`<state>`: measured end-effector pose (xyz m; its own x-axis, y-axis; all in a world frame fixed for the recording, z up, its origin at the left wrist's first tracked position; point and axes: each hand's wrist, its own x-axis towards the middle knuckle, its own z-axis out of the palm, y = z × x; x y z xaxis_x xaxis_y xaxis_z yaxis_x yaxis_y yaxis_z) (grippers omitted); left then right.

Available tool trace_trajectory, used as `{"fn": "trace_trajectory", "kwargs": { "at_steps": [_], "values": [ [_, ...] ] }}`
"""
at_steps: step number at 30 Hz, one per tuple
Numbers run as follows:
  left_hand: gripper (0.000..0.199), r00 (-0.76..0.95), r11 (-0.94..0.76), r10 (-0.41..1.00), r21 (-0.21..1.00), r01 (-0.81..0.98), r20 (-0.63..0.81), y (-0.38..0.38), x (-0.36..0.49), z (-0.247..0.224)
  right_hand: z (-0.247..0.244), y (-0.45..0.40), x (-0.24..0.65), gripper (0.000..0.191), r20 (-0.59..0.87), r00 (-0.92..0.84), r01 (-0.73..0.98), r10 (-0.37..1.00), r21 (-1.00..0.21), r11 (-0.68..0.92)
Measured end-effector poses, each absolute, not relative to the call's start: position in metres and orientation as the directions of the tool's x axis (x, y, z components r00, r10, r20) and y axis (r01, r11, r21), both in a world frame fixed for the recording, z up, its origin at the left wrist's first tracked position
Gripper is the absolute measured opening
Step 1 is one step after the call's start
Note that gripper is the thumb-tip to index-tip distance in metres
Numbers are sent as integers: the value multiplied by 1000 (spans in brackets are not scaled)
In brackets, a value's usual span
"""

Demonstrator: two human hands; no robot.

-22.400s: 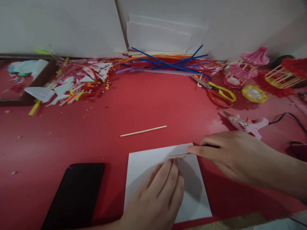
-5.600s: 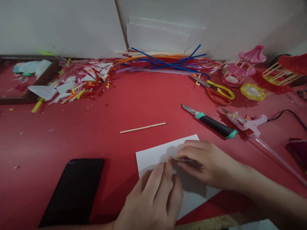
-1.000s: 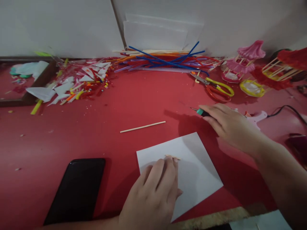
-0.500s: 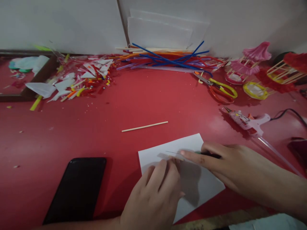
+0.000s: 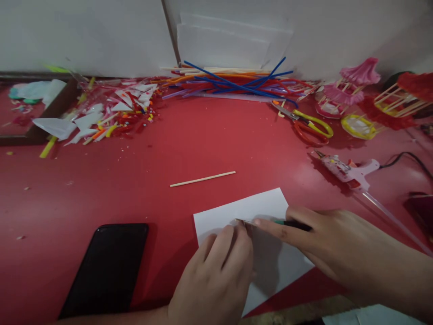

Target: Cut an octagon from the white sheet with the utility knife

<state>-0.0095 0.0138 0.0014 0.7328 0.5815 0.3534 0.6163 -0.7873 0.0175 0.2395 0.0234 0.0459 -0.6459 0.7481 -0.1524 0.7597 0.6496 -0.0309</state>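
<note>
A white sheet of paper (image 5: 270, 262) lies at an angle on the red table, under both hands. My right hand (image 5: 324, 243) is closed round a craft knife (image 5: 297, 225) with a dark and green handle, the index finger stretched along it. Its thin blade points left and meets the tips of my left fingers. My left hand (image 5: 219, 266) rests on the paper with its fingers bent and pinched on a short wooden stick, mostly hidden beneath them. Another thin wooden stick (image 5: 203, 178) lies on the table beyond the paper.
A black phone (image 5: 104, 271) lies at the left. Paper scraps (image 5: 88, 119) and pipe cleaners (image 5: 237, 83) are heaped at the back. Scissors (image 5: 304, 122), a glue gun (image 5: 348, 169) with its cord, and pink and red stick models (image 5: 358, 85) occupy the right.
The knife's blade has come down and closer to my left fingertips, over the piece they pinch. My left hand stays nearly in place. The whole view has shifted slightly.
</note>
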Motion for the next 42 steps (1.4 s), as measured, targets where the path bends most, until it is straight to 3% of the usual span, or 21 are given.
{"fn": "trace_trajectory", "kwargs": {
  "at_steps": [6,13,20,42],
  "values": [
    [32,734,-785,579,-1,620,354,12,-11,1,46,19,239,89,-128,-641,757,757,54,651],
    [31,740,-785,575,-20,620,348,14,-10,1,49,16,238,97,-195,-638,743,745,96,662],
    [33,751,-789,570,-33,614,333,11,-11,3,53,18,233,89,-138,-649,740,748,116,663],
    [29,751,-783,575,-47,620,325,13,-10,5,60,17,234,91,-146,-646,732,749,159,662]
  ]
}}
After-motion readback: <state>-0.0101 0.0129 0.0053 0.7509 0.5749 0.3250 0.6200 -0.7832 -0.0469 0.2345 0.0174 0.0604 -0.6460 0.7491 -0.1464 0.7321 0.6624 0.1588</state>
